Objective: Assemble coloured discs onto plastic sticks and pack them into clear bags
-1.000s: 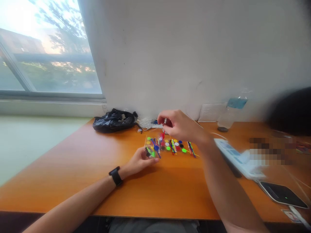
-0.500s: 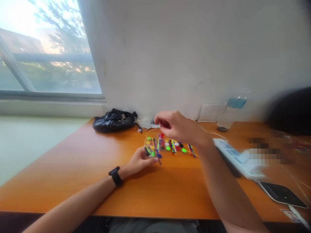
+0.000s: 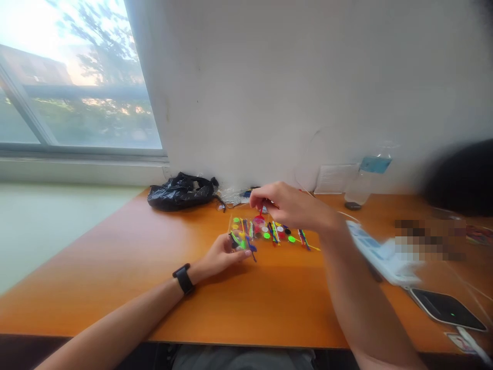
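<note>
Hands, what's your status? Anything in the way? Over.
Left hand at left end of colourful pieces. Right hand pinching red piece above them. Black bag behind, untouched.

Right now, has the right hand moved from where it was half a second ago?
Yes: the right hand is slightly lower in view and farther right of the black bag.

From where I stand, I see that the person's left hand (image 3: 223, 257) and right hand (image 3: 285, 205) are bare, and the left forearm (image 3: 123, 317) and right forearm (image 3: 354, 293) also. Around the left wrist is worn a black band (image 3: 185, 280), rather wide and smooth, with a thicker dark part like a watch. At the lap I notice grey cloth (image 3: 242, 358); which garment, I cannot tell.
</note>
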`<state>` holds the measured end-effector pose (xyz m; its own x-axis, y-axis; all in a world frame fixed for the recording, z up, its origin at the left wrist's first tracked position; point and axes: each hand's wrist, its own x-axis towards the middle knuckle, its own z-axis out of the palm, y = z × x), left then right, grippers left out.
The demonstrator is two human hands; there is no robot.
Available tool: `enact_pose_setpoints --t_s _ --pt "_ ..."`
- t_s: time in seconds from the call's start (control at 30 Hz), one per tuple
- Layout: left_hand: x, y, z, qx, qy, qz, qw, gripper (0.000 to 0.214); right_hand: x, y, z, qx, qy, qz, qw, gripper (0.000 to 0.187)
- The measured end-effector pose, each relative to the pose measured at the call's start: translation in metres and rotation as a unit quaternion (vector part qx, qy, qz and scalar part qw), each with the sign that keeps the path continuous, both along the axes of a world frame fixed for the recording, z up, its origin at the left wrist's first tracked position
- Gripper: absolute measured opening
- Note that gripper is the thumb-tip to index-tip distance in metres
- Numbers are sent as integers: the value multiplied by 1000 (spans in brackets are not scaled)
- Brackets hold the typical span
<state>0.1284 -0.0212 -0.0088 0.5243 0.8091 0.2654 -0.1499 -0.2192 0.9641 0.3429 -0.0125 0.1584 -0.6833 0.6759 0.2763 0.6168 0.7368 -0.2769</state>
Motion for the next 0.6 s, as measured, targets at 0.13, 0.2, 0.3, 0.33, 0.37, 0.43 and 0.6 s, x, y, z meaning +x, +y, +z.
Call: enact_pose_setpoints --t_s 0.13,0.2,0.3,0.33,0.37,0.43,0.6 --pt "0 0 -1 0 -6 -1 1000 42 -6 -2 -2 -38 12 17 999 22" --pt "0 0 -2 1 -5 1 1000 43 -10 -2 -3 -53 17 21 998 14" --pt "-1 2 -6 4 6 7 1000 44 -13 -4 -2 -48 18 17 999 6" --pt "-2 3 -8 1 8 13 1000 45 -14 -5 -2 -43 18 15 999 8" --pt "-2 4 -10 -5 7 22 1000 45 -13 -5 -1 -35 19 12 999 11" --pt "-4 7 -14 -24 0 39 999 46 -12 -6 0 -10 22 6 1000 18" --pt "-7 12 -17 -33 -6 52 998 46 -5 5 -8 27 27 -1 999 15"
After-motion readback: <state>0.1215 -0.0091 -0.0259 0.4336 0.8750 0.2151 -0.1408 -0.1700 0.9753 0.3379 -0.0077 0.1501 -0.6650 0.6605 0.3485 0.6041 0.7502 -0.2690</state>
